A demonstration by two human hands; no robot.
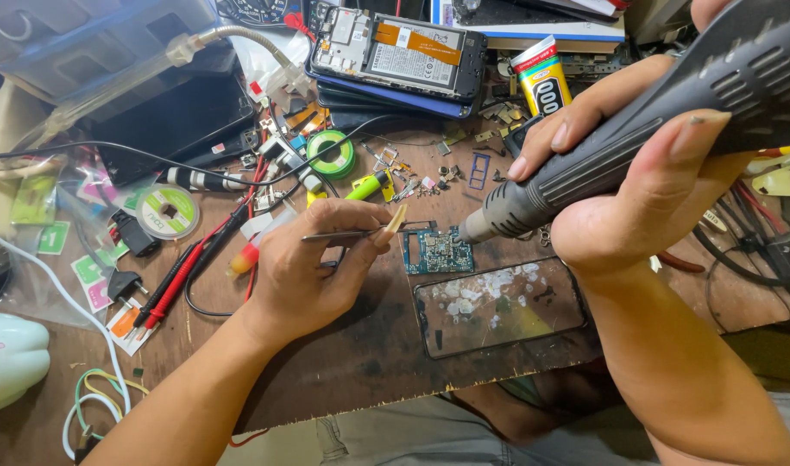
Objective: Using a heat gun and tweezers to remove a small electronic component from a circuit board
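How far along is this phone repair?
Done: the opened phone lies apart, its circuit board out on the bench. In hand: the right hand aims a hot-air tool at the board; the left hand holds tweezers. Left: board and glass panel remain unfitted.

A green solder spool [331,154] is sitting mid-bench, a glue tube [541,79] is leaning behind — an opened phone [397,56] is lying up top, and red probes [181,280] are trailing left.

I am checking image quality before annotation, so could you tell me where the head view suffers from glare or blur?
Head view: evenly lit, soft shadows; pale reflections blot the glass panel; the hot-air tool in the right hand looms large at the edge; the circuit board and left hand are sharp.
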